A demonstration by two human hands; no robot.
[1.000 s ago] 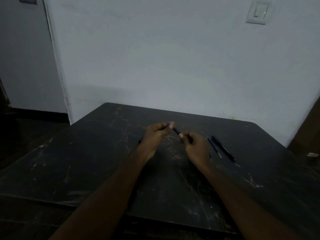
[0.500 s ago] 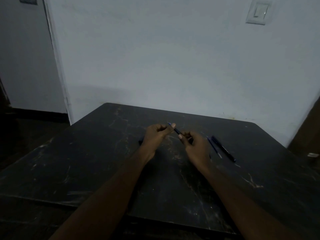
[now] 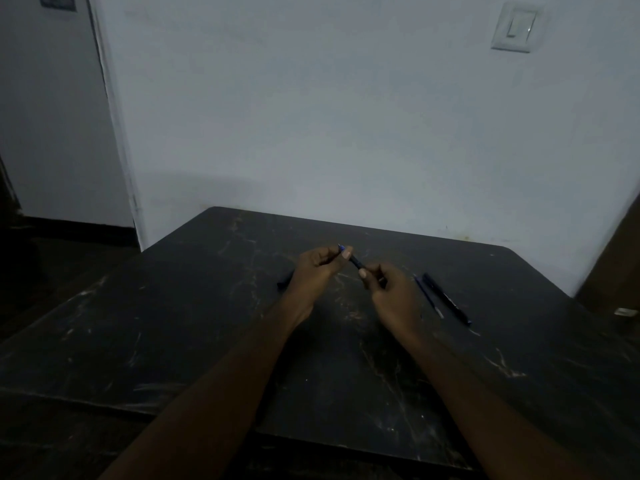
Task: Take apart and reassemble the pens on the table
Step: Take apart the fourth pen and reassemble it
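Both my hands hold one dark blue pen (image 3: 355,262) above the middle of the black table (image 3: 194,327). My left hand (image 3: 320,268) pinches its far end, where a blue tip pokes out past the fingers. My right hand (image 3: 391,289) grips the near end. A dark pen (image 3: 446,299) lies on the table right of my right hand. A thin refill or pen part (image 3: 427,295) lies beside it on its left. Another dark pen piece (image 3: 284,281) peeks out on the table left of my left hand, partly hidden.
The table is scratched and stands against a white wall with a light switch (image 3: 515,26). The floor drops away at the left. A brown object (image 3: 620,271) stands at the table's right edge.
Almost nothing has moved. Both hands keep the same hold on the pen, with only slight finger shifts at its ends.
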